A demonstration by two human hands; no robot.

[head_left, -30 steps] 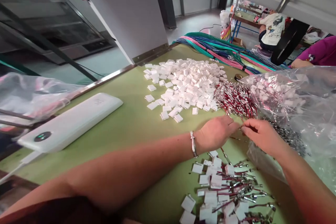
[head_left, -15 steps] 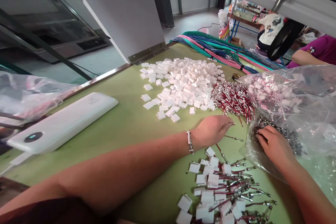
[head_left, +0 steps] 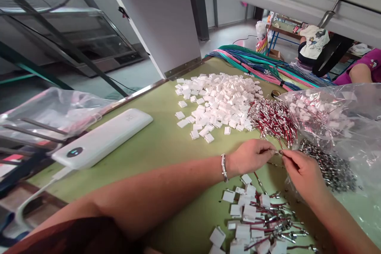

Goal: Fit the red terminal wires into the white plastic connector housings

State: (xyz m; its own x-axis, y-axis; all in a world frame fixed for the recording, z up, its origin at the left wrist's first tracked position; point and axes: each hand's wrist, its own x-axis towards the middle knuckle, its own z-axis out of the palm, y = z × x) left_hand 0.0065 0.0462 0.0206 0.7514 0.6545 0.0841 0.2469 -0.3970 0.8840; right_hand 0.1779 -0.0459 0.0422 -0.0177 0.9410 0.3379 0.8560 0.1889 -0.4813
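The left hand (head_left: 253, 155) and right hand (head_left: 305, 170) met over the right part of the tabletop (head_left: 145, 147), fingertips pinching a metal part (head_left: 277, 152) between them, too small to make out fully. Red wires (head_left: 272, 121) lay just beyond, beside white blocks (head_left: 223, 95). Wired blocks (head_left: 248, 213) lay toward the near edge, dark terminals (head_left: 330, 166) among plastic (head_left: 364, 147) rightward, cables (head_left: 262, 67) by the far edge, a power bank (head_left: 119, 133) by the left.
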